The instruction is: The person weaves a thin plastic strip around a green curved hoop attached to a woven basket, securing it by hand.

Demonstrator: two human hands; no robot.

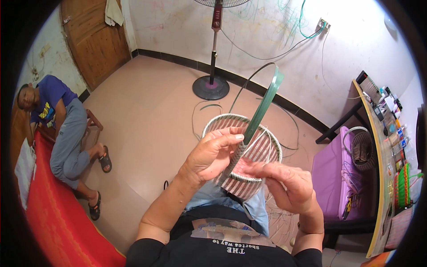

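Note:
A round woven basket in white and brownish stripes rests tilted over my lap. Its arched handle is a flat green strap, and the lower part is wrapped in a darker woven pattern. My left hand pinches the handle where the wrapping meets the bare green strap. Thin white strips loop from that spot across the basket's mouth toward my right hand. The right hand's fingers are closed over the near rim on a white strip; their tips are blurred by motion.
A standing fan is beyond the basket, among loose strips on the floor. At right, a purple chair holds a smaller dark basket, beside a cluttered table. A person reclines at left by a red-covered surface.

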